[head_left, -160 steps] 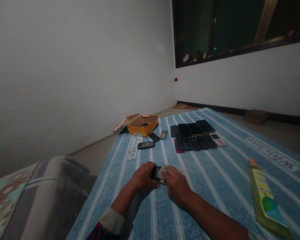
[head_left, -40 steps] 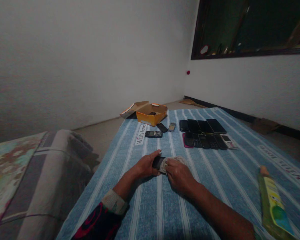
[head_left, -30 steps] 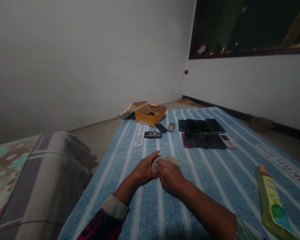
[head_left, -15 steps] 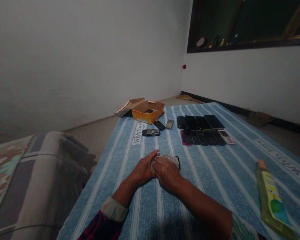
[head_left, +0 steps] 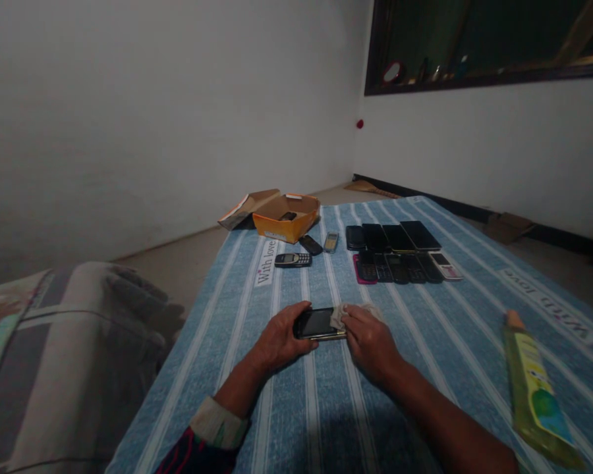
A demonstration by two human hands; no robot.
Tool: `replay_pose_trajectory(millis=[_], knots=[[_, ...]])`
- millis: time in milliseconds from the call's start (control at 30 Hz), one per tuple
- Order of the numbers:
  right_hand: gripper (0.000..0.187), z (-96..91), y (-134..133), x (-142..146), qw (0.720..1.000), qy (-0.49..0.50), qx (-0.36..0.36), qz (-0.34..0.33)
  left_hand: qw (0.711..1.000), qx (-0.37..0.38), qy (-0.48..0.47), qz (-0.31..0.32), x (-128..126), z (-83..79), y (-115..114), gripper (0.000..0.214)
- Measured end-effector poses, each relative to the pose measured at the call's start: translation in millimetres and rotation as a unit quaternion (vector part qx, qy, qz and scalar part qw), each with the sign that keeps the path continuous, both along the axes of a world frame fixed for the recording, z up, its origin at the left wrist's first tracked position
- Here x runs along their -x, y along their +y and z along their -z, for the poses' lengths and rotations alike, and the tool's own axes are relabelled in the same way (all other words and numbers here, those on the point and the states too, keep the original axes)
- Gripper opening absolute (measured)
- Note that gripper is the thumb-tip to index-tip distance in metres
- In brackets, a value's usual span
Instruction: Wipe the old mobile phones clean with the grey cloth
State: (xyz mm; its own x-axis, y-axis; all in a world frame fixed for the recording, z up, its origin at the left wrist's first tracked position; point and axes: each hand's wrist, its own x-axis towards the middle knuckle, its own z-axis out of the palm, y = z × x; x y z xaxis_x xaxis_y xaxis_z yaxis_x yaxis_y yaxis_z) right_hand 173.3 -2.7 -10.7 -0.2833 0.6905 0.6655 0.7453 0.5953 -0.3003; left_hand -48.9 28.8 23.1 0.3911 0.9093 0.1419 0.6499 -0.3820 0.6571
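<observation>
A dark-screened mobile phone (head_left: 314, 322) lies lengthwise across in front of me, above the striped cloth. My left hand (head_left: 282, 337) grips its left end, thumb along the near edge and fingers at the far edge. A crumpled pale cloth (head_left: 340, 316) is pinched in my right hand (head_left: 370, 339) and pressed on the phone's right end, hiding that part. Beyond my hands lie a dark keypad phone (head_left: 293, 260), a second dark phone (head_left: 311, 245) and a small silver phone (head_left: 331, 242).
An opened orange box (head_left: 286, 229) with a phone inside stands at the far left of the blue striped tablecloth (head_left: 257, 421). Several phones (head_left: 398, 268) lie in two rows at the far right. A bottle of yellow-green liquid (head_left: 538, 395) lies at the right. A grey fabric-covered shape (head_left: 89, 355) is at left.
My right hand has slid the cloth rightward along the phone, uncovering its dark screen. My left hand has stayed at the left end. The view has shifted slightly.
</observation>
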Motion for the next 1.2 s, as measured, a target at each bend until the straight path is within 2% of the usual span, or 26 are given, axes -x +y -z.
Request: replay_pose_trajectory(millis=[133,233,500,600,767,933,1200], knots=[[0.031,5.5,-9,20,0.997,-0.018,-0.065,-0.049,1.0,-0.026,0.008,0.003,-1,1.1,-1,0.065],[0.028,3.5,-11,25,0.993,-0.022,-0.089,-0.08,0.999,-0.032,0.016,0.003,-2,0.7,-1,0.06],[0.027,-17.9,-3,-3,0.996,0.009,-0.037,-0.086,1.0,-0.011,0.018,0.013,-5,-9.6,-2,0.048],[0.026,-20.0,-1,2,0.996,0.011,-0.035,-0.087,1.0,-0.012,0.017,0.017,-6,-12.0,-2,0.046],[0.024,-23.4,10,28,0.993,0.018,-0.049,-0.11,0.999,-0.003,-0.002,0.035,-8,-19.7,-1,0.036],[0.024,-27.5,24,37,0.994,0.025,-0.043,-0.095,0.999,-0.002,0.003,0.037,-10,-23.1,3,0.032],[0.027,-22.7,40,11,0.997,0.059,-0.058,-0.009,0.999,-0.039,0.007,-0.033,-11,-17.4,7,0.038]])
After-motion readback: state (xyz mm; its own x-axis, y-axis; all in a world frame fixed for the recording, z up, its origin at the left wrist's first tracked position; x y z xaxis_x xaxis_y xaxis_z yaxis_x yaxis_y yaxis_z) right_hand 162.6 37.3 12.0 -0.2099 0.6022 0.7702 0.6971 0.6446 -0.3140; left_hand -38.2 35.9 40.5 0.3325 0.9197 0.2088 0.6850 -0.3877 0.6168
